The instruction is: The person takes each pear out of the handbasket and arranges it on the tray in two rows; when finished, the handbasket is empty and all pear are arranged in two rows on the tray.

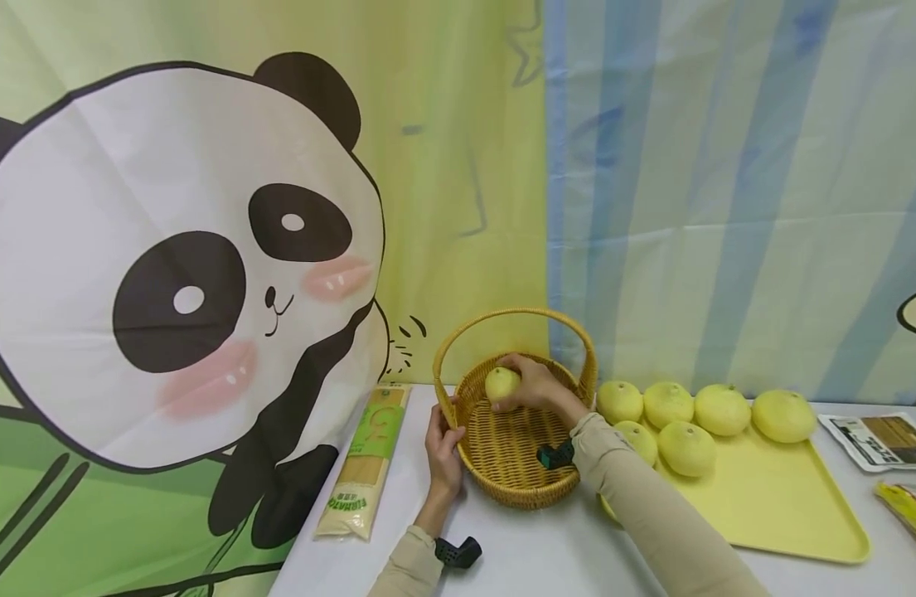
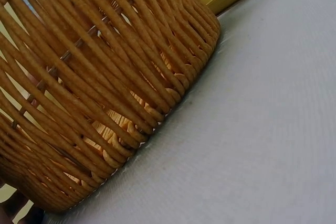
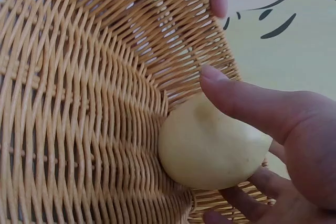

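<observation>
A round wicker basket (image 1: pixel 517 464) with a tall arched handle stands on the white table. My right hand (image 1: pixel 535 383) reaches over its rim and grips a round pale-yellow fruit (image 1: pixel 501 383) inside, towards the back left. In the right wrist view the thumb lies over the fruit (image 3: pixel 210 150), with fingers beneath it and the woven wall right beside it. My left hand (image 1: pixel 444 452) holds the basket's left side where the handle meets the rim. The left wrist view shows mostly the basket's outer weave (image 2: pixel 105 77), its base on the tablecloth.
Right of the basket, a yellow tray (image 1: pixel 786 514) carries several similar yellow fruits (image 1: pixel 686 448), partly behind my right forearm. A long noodle packet (image 1: pixel 364 464) lies to the left. Two more packets (image 1: pixel 883 441) are at the far right. A panda-print curtain (image 1: pixel 458 207) hangs behind.
</observation>
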`<action>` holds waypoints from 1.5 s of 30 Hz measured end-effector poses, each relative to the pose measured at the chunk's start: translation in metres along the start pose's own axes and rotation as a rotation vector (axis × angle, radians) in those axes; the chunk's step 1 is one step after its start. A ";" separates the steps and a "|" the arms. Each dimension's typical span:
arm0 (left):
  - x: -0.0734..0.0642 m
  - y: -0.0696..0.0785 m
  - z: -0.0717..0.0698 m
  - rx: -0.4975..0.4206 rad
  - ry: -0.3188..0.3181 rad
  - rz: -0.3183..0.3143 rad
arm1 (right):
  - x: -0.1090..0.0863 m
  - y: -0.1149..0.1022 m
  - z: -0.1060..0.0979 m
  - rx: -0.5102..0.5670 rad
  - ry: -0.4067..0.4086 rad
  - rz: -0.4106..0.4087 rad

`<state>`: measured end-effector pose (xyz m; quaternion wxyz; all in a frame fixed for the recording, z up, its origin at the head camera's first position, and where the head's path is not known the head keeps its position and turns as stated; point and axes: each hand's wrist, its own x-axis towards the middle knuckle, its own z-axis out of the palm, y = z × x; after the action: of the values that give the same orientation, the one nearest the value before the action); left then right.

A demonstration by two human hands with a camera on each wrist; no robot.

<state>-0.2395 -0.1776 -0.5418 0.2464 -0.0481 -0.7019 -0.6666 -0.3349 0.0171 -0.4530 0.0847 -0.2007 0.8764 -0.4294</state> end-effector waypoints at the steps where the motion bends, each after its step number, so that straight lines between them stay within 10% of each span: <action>1: 0.000 0.000 0.001 0.001 -0.003 -0.003 | 0.000 0.001 0.000 0.008 -0.005 -0.002; 15: 0.002 -0.004 -0.001 0.004 -0.005 -0.020 | -0.004 -0.001 -0.002 0.074 -0.082 -0.013; 45: 0.002 -0.009 -0.001 -0.009 -0.006 0.013 | -0.122 -0.026 -0.090 0.364 -0.039 -0.163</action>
<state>-0.2443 -0.1804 -0.5496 0.2485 -0.0557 -0.6992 -0.6681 -0.2464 0.1190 -0.3794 0.1018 -0.2605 0.7635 -0.5822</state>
